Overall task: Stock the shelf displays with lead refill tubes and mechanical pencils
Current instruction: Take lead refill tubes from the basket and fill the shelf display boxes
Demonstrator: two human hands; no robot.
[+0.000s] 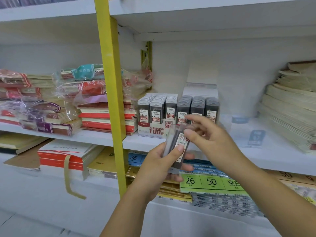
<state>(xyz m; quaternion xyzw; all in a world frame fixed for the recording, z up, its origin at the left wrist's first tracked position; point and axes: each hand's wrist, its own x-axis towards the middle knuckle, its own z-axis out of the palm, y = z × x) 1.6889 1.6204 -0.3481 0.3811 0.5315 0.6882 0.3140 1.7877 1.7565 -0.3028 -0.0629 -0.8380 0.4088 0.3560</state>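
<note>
Just below the centre of the frame, the left hand (159, 163) holds a small bunch of lead refill tubes (182, 140). Its thumb is pressed across their front and its fingers are curled behind, so the dark, clear-cased tubes stand nearly upright, leaning a little to the right. The right hand (213, 139) comes in from the lower right. Its thumb touches the upper right edge of the bunch and its fingers are spread loosely above the tube tops. Blur hides whether it actually pinches a tube.

Directly behind and above both hands, on the white middle shelf (256, 151), stands a display box (154, 131) filled with rows of the same tubes (171, 108). The tubes with pale caps, marked 0.5, are on the left and those with grey caps, marked 0.7, are on the right.

A yellow shelf upright (111, 82) runs down the frame left of centre. Wrapped notebook stacks (106, 117) lie to its left, and cream exercise books (290, 108) are piled at the right edge. A green-labelled paper pack (212, 182) lies on the shelf below the hands.
</note>
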